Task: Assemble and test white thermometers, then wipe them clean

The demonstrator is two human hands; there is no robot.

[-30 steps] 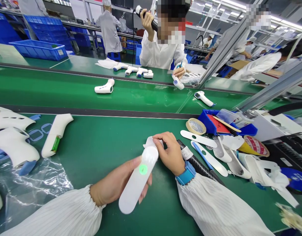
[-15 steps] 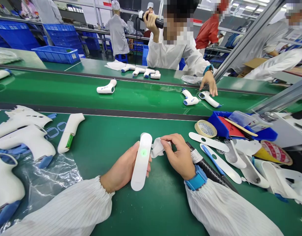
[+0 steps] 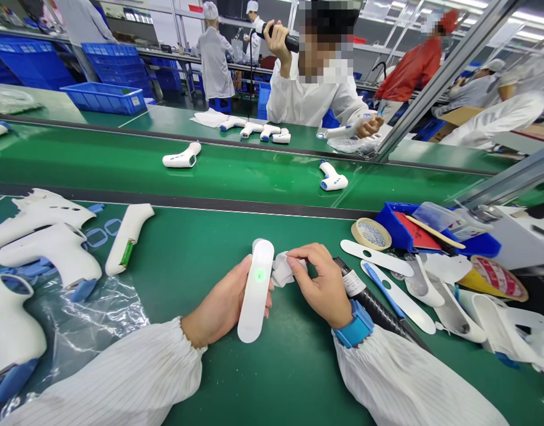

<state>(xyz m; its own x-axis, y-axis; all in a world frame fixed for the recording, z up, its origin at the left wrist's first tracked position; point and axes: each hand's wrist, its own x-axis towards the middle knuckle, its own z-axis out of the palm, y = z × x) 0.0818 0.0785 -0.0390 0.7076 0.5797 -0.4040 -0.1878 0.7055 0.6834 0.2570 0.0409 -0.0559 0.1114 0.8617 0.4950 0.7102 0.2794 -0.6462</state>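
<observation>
In the head view my left hand (image 3: 225, 302) grips a long white device (image 3: 255, 302) with rounded ends, its front facing up and a small green light glowing on it. My right hand (image 3: 323, 287) pinches a crumpled white cloth (image 3: 282, 269) between thumb and fingers, right beside the device's edge. Whether cloth and device touch, I cannot tell. Close to my right wrist lies a black rod-like tool (image 3: 378, 305) with a white label. A curved white handle piece (image 3: 129, 236) with a green insert rests left of my hands.
White thermometer-gun housings (image 3: 50, 254) lie on plastic film at left. At right are white shell parts (image 3: 458, 307), a tape roll (image 3: 371, 234) and a blue tray (image 3: 485, 239). A green conveyor (image 3: 254, 171) carries thermometer guns (image 3: 182, 156); a co-worker (image 3: 316, 94) sits beyond it.
The co-worker's lowered hand has lifted one thermometer gun off the conveyor. The other guns on the belt have shifted left. My hands and the device have barely moved.
</observation>
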